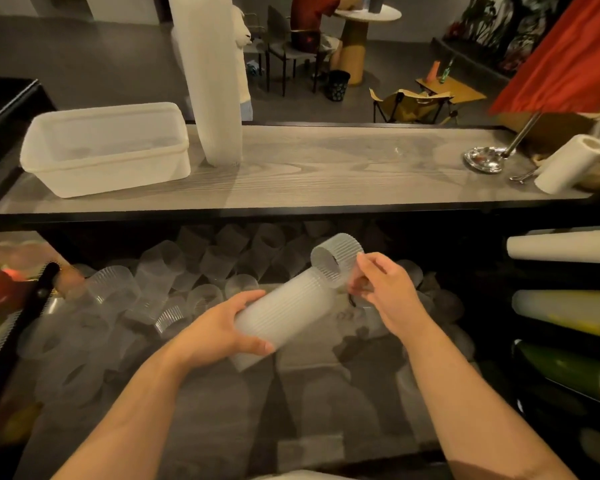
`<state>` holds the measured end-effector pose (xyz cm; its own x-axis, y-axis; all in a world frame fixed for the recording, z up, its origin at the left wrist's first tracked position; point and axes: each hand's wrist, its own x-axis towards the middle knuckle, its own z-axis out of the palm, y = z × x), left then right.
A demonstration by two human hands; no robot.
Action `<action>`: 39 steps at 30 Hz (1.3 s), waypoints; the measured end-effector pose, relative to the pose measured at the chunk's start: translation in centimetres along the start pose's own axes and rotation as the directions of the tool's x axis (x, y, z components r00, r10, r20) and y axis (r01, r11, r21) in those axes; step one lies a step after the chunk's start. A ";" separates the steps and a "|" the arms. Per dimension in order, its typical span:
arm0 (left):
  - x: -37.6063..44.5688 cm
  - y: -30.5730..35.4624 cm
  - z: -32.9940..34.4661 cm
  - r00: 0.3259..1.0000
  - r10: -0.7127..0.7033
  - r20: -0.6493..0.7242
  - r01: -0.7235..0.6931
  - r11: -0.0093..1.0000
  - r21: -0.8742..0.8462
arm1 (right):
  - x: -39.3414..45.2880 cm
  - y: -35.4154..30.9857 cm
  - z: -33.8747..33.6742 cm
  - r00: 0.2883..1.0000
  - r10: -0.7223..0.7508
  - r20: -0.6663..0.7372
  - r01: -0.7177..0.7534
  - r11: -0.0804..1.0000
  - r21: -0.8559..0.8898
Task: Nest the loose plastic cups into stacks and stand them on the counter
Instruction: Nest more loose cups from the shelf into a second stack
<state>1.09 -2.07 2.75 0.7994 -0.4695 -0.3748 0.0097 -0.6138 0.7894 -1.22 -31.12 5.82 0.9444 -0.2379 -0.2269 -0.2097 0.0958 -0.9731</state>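
Note:
My left hand (222, 327) grips a short stack of nested ribbed translucent cups (284, 311), held tilted with its mouth up and to the right. My right hand (385, 289) pinches a single ribbed cup (336, 259) at the stack's mouth, its opening facing left. Below and behind lies a pile of loose clear cups (160, 282) in the dark lower well. A tall finished stack of cups (212, 74) stands upright on the grey wooden counter (326, 174).
A translucent plastic tub (104, 148) sits at the counter's left. At the right are a paper towel roll (568, 164), a metal stand base (484, 159) and a red cloth. Bottles and a white cup stack (565, 251) lie on the right side.

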 end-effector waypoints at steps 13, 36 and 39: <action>-1.2 0.4 1.0 0.997 0.072 -0.015 -0.073 0.992 -0.105 | -3.6 0.3 1.9 0.987 -0.055 0.148 0.106 0.927 -0.360; -9.6 -7.6 -6.8 0.886 -0.270 -0.376 0.119 0.917 -0.380 | 2.5 0.1 24.0 0.926 -0.011 0.377 0.198 0.865 -0.462; -10.6 -8.8 -8.0 0.850 -0.304 -0.430 0.094 0.891 -0.445 | 4.6 1.6 27.6 0.875 0.230 0.427 0.061 0.821 -0.568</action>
<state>-2.62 13.38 3.69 0.9349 0.0600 -0.3498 0.3507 -0.3082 0.8843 9.77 -5.36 4.38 0.8858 0.2264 -0.4051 -0.2583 -0.4847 -0.8357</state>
